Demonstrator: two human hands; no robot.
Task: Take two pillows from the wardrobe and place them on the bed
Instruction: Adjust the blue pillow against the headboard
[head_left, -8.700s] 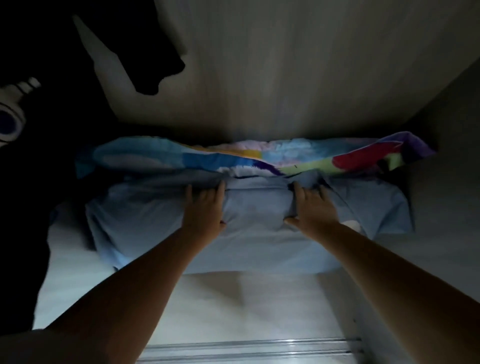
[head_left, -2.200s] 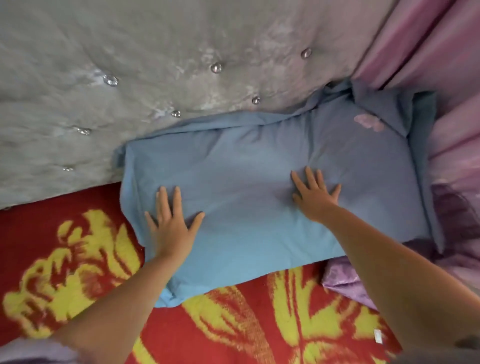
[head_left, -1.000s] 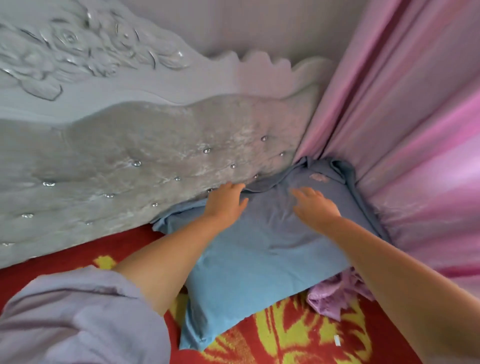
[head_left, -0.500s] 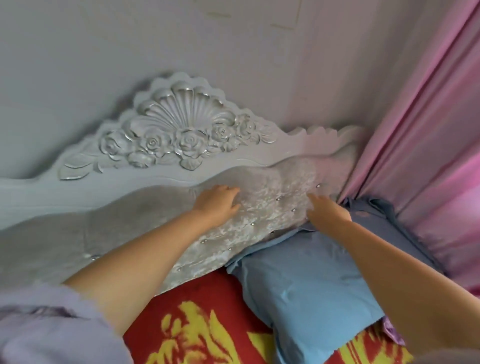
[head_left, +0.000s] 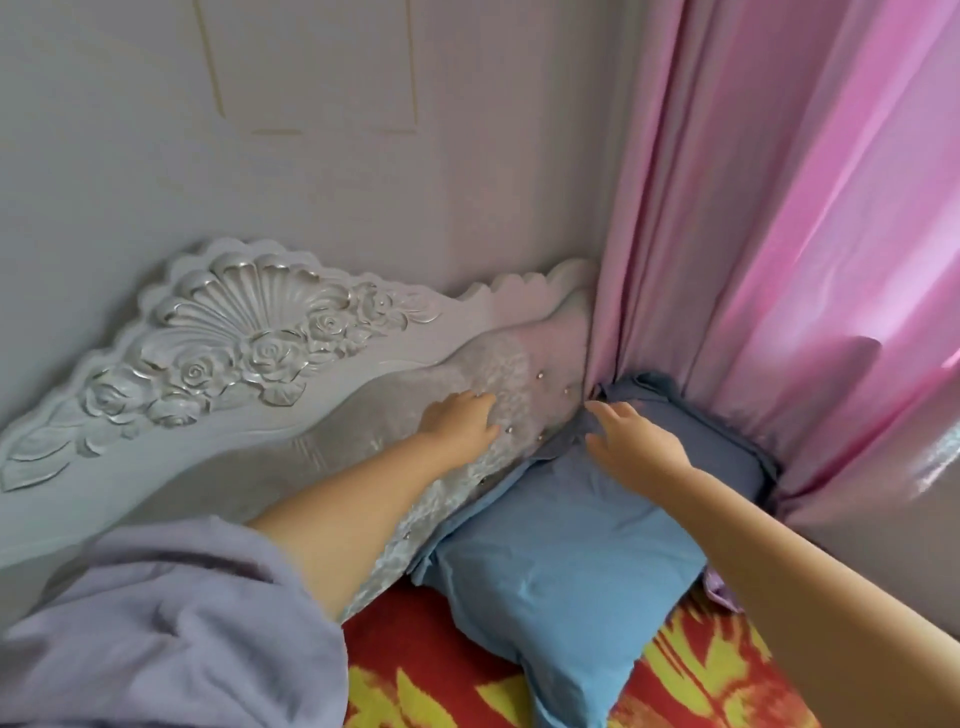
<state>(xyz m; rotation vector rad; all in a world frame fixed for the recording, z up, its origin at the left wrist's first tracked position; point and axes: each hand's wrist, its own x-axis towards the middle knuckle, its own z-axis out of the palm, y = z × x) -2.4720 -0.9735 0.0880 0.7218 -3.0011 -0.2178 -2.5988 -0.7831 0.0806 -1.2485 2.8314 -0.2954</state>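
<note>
A light blue pillow (head_left: 561, 561) lies on the bed's red and yellow blanket (head_left: 457, 691), pushed into the corner between the headboard and the curtain. My left hand (head_left: 460, 423) hovers in front of the padded headboard (head_left: 363, 436), fingers spread, holding nothing. My right hand (head_left: 631, 444) is above the pillow's far end, fingers apart and empty. I cannot tell whether it touches the pillow. The wardrobe and a second pillow are out of view.
A carved grey headboard top with shell and roses (head_left: 223, 343) runs along the wall. A pink curtain (head_left: 779, 234) hangs at the right, down to the pillow. A bit of lilac cloth (head_left: 719, 592) shows under my right arm.
Since I pressed the pillow flat on the bed, both hands have lifted off it. My view has tilted up toward the wall, and the hands stay near the headboard corner.
</note>
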